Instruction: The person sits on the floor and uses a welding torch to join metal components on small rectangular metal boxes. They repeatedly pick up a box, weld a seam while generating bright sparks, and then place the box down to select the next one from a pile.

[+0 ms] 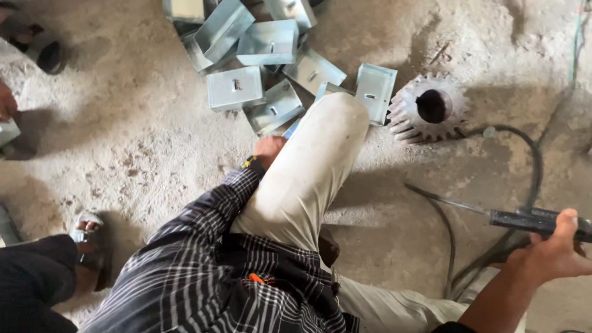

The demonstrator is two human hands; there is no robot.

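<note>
Checked shirt sleeve (203, 222) ran up to the left hand (269, 150), mostly hidden behind the knee (320, 142), its grip impossible to tell, just below the metal brackets (271, 43). Rightward, the right hand (555, 250) gripped a black electrode holder (530, 221).

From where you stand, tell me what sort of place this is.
Probably a metal fabrication workshop: folded sheet-metal brackets piled on a dusty concrete floor, a big steel gear, and the right hand gripping a welding electrode holder.

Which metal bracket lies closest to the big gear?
The bracket at the pile's right edge, just left of the gear; the other brackets lie farther left.
</note>
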